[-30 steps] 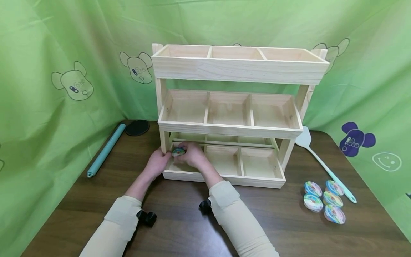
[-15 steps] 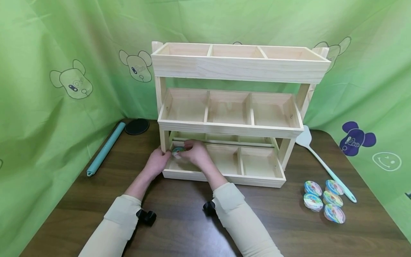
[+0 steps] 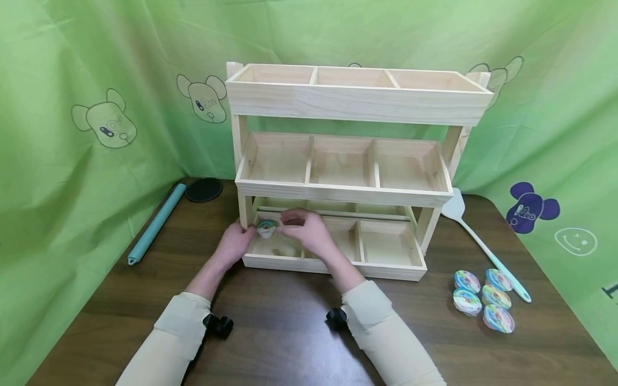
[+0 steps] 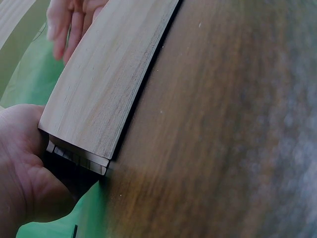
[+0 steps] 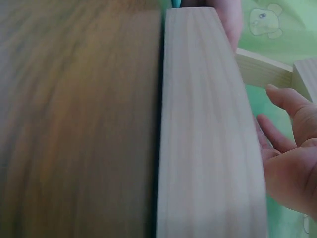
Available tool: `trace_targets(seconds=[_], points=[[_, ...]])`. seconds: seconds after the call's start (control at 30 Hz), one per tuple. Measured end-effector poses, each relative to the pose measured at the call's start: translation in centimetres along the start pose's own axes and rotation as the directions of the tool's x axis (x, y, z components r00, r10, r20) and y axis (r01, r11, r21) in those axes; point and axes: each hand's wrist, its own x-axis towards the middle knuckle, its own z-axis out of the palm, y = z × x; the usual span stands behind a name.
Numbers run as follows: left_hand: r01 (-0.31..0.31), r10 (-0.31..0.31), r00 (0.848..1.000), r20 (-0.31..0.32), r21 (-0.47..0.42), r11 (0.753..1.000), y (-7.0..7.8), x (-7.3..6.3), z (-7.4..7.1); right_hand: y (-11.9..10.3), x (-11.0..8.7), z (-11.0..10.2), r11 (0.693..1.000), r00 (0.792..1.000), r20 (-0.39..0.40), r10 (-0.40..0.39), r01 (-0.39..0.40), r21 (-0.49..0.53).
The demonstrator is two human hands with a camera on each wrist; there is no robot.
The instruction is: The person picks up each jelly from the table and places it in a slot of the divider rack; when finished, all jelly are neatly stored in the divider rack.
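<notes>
A small jelly cup (image 3: 266, 229) with a colourful lid sits at the back of the left compartment in the bottom tier of a wooden three-tier shelf (image 3: 357, 104). My left hand (image 3: 235, 242) grips the left end of that tier, thumb at its side wall. In the left wrist view the left hand (image 4: 29, 163) wraps the end of the wooden tray (image 4: 109, 79). Just right of the cup, my right hand (image 3: 311, 234) hovers over the tray with its fingertips near the lid. The right wrist view shows this hand (image 5: 292, 144) with thumb and fingers apart, nothing between them.
Several more jelly cups (image 3: 495, 296) stand grouped on the table's right side, beside a pale blue spatula (image 3: 487, 249). At the left lie a teal rolled tube (image 3: 156, 225) and a black round disc (image 3: 204, 190). A green curtain (image 3: 145, 48) surrounds the dark wooden table (image 3: 270, 327).
My right hand has let go of the jelly cup and drawn back to the right, its fingers parting. The cup stays in the left compartment. The left hand keeps its place.
</notes>
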Motion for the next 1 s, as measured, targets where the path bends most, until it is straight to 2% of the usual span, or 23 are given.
trace_targets(seconds=[0.2,0.77,1.0], points=[[0.001,-0.001,1.0,0.005,-0.001,1.0,-0.1,0.0,0.0,-0.4,-1.6,-1.7,1.0,1.0,0.021,-0.018,0.018,0.001],[0.008,-0.008,1.0,0.001,0.005,1.0,0.1,0.0,0.0,0.3,-6.0,-6.8,0.996,0.996,-0.044,-0.076,0.074,-0.043],[0.006,-0.006,1.0,0.003,0.001,1.0,0.0,0.0,0.0,0.5,-7.9,-9.3,0.991,0.996,-0.063,-0.069,0.062,-0.119]])
